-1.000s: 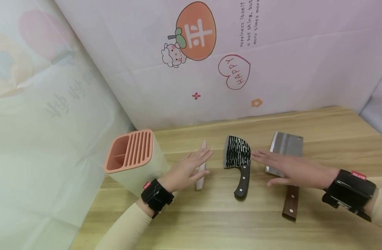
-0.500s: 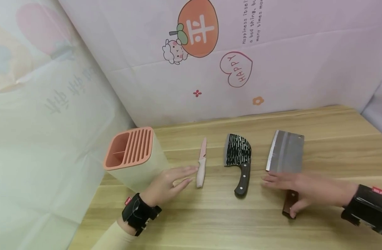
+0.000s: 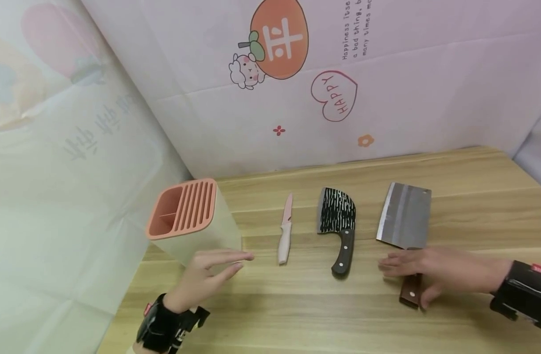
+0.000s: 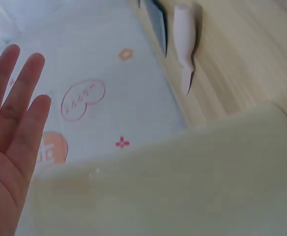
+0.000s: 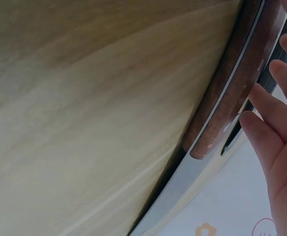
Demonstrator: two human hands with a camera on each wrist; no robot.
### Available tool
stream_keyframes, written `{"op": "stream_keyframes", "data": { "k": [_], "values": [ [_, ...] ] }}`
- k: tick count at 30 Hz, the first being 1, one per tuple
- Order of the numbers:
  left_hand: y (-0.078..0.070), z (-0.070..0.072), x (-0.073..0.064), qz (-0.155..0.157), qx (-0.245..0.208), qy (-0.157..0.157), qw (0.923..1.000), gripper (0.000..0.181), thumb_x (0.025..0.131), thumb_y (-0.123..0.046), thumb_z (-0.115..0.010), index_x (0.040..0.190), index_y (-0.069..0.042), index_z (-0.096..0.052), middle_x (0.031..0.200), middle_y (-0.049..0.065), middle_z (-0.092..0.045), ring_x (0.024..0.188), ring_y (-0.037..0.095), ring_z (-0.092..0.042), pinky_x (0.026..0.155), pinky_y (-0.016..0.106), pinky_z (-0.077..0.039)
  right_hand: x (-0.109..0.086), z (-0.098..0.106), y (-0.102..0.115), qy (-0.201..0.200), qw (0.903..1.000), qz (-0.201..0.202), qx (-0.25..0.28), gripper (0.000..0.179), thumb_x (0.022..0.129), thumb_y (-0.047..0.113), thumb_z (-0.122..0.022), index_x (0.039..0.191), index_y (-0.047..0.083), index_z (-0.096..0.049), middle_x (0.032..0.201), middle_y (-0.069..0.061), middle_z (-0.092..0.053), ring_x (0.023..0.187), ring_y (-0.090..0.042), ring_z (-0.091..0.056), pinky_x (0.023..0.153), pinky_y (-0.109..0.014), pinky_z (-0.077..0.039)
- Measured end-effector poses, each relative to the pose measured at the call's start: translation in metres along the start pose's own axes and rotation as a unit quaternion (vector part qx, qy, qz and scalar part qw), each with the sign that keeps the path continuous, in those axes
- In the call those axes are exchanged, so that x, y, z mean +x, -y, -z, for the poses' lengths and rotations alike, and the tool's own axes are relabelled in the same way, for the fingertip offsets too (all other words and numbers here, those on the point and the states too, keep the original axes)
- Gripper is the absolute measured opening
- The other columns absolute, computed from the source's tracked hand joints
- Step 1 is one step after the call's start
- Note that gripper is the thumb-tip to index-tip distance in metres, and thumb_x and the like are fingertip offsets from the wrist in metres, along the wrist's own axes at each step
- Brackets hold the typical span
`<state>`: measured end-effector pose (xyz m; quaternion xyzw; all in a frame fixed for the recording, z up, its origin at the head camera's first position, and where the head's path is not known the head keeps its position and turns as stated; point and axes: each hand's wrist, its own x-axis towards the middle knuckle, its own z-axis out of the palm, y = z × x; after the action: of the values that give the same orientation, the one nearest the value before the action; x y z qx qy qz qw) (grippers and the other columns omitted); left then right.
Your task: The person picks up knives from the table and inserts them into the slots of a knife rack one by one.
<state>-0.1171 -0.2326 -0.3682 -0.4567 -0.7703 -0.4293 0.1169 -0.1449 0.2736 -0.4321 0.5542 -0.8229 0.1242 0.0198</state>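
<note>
My right hand (image 3: 434, 269), fingers loosely straight and gripping nothing, is over the handle (image 3: 409, 294) of the wide cleaver (image 3: 405, 214) on the table (image 3: 306, 319); whether I touch it I cannot tell. My left hand (image 3: 204, 275), fingers extended, holds nothing beside the knife holder (image 3: 224, 226). Behind, the cloth (image 3: 217, 128) reads "HAPPY" in a heart (image 3: 334, 96), plus "Happiness", "a bad thing" and "many times".
</note>
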Motion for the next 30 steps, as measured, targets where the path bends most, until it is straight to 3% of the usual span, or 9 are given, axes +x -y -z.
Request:
{"op": "stream_keyframes", "data": {
  "k": [8,12,14,17,19,21,23,25,30],
  "values": [
    [-0.018,0.035,-0.030,0.036,-0.090,-0.064,0.9932,0.038,0.090,0.024,-0.058,0.123,0.009,-0.070,0.123,0.012,-0.072,0.116,0.018,-0.068,0.094,0.026,-0.057,-0.006,-0.003,-0.003,0.008,0.9999,0.011,0.000,0.062,0.070,0.030,-0.090,0.128,0.022,-0.073,0.138,-0.005,-0.065,0.119,-0.027,-0.065,0.083,-0.045,-0.062],
    [-0.025,0.057,-0.049,0.021,-0.139,-0.127,0.9819,0.031,0.094,0.025,-0.052,0.123,0.019,-0.063,0.124,0.018,-0.071,0.118,0.023,-0.067,0.101,0.027,-0.053,-0.007,-0.004,-0.005,0.000,0.9996,0.027,-0.008,0.057,0.071,0.031,-0.089,0.126,0.024,-0.074,0.135,-0.004,-0.067,0.118,-0.026,-0.066,0.084,-0.044,-0.062],
    [-0.025,0.068,-0.059,0.006,-0.168,-0.176,0.9699,0.028,0.095,0.025,-0.051,0.120,0.023,-0.061,0.122,0.022,-0.070,0.116,0.026,-0.068,0.103,0.030,-0.052,-0.008,-0.004,-0.007,-0.002,0.9994,0.034,-0.004,0.055,0.072,0.031,-0.089,0.125,0.024,-0.075,0.133,-0.003,-0.068,0.118,-0.025,-0.066,0.084,-0.042,-0.062],
    [-0.019,0.081,-0.070,-0.016,-0.239,-0.263,0.9344,0.027,0.094,0.029,-0.046,0.119,0.027,-0.058,0.119,0.028,-0.069,0.114,0.031,-0.069,0.104,0.035,-0.052,-0.007,-0.004,-0.011,-0.010,0.9985,0.054,-0.004,0.054,0.072,0.029,-0.090,0.123,0.023,-0.076,0.129,-0.002,-0.070,0.115,-0.024,-0.068,0.087,-0.034,-0.060],
    [-0.012,0.085,-0.074,-0.005,-0.271,-0.317,0.9089,0.031,0.094,0.029,-0.044,0.122,0.027,-0.056,0.121,0.028,-0.068,0.115,0.033,-0.068,0.104,0.037,-0.052,-0.006,-0.003,-0.013,-0.014,0.9978,0.065,-0.005,0.052,0.071,0.028,-0.090,0.121,0.022,-0.077,0.126,-0.001,-0.071,0.113,-0.024,-0.069,0.092,-0.025,-0.057],
    [-0.004,0.084,-0.076,0.030,-0.287,-0.359,0.8877,0.036,0.095,0.029,-0.042,0.129,0.026,-0.053,0.126,0.026,-0.067,0.119,0.031,-0.066,0.105,0.038,-0.051,-0.006,-0.002,-0.014,-0.014,0.9970,0.075,-0.009,0.051,0.071,0.027,-0.090,0.120,0.022,-0.077,0.124,0.000,-0.072,0.110,-0.023,-0.070,0.093,-0.020,-0.055],
    [0.001,0.081,-0.077,0.081,-0.276,-0.384,0.8777,0.041,0.096,0.028,-0.044,0.136,0.022,-0.050,0.132,0.021,-0.065,0.124,0.028,-0.063,0.106,0.037,-0.050,-0.006,-0.002,-0.014,-0.010,0.9967,0.080,-0.003,0.049,0.072,0.027,-0.089,0.120,0.021,-0.077,0.123,0.001,-0.073,0.109,-0.022,-0.070,0.091,-0.020,-0.056],
    [0.005,0.077,-0.077,0.121,-0.256,-0.398,0.8725,0.045,0.096,0.026,-0.046,0.139,0.018,-0.049,0.136,0.017,-0.064,0.127,0.024,-0.061,0.107,0.035,-0.049,-0.006,-0.002,-0.013,-0.010,0.9962,0.086,-0.012,0.049,0.073,0.028,-0.089,0.120,0.023,-0.076,0.123,0.002,-0.073,0.107,-0.021,-0.071,0.087,-0.023,-0.058],
    [0.011,0.065,-0.073,0.173,-0.243,-0.430,0.8521,0.052,0.094,0.024,-0.054,0.144,0.012,-0.047,0.138,0.011,-0.064,0.128,0.019,-0.060,0.104,0.030,-0.050,-0.006,-0.003,-0.012,-0.023,0.9939,0.103,-0.032,0.050,0.072,0.026,-0.089,0.120,0.023,-0.076,0.122,0.003,-0.073,0.105,-0.020,-0.071,0.085,-0.024,-0.059]
  ]
}}
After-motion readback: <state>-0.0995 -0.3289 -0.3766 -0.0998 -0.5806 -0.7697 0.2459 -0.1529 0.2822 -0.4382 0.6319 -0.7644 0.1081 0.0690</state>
